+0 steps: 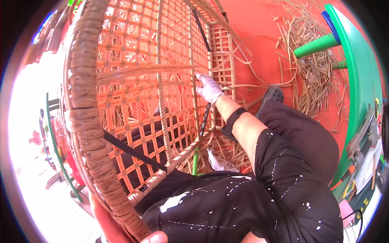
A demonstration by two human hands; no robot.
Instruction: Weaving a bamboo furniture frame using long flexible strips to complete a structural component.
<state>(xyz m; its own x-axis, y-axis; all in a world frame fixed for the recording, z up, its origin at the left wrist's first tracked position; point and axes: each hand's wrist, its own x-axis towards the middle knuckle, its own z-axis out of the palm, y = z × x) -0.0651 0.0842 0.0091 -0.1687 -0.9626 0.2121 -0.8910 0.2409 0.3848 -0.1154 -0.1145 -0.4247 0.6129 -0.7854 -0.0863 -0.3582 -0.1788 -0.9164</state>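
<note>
A large openwork rattan frame stands on its side across the left and middle, with a thick wrapped rim and a lattice of flat strips. My left hand grips that rim at the lower edge, its thumb showing on the near side. In a pale glove, my right hand reaches to a thin wrapped bar inside the lattice. Its fingers are bent at the bar, and what they pinch is partly hidden. Long loose rattan strips trail to the right from near this hand. Black straps brace the frame's corners.
Cut strip scraps are heaped on the red floor at the far right. A green table tipped on its side borders the right, with hand tools beside it. My outstretched leg lies between frame and table.
</note>
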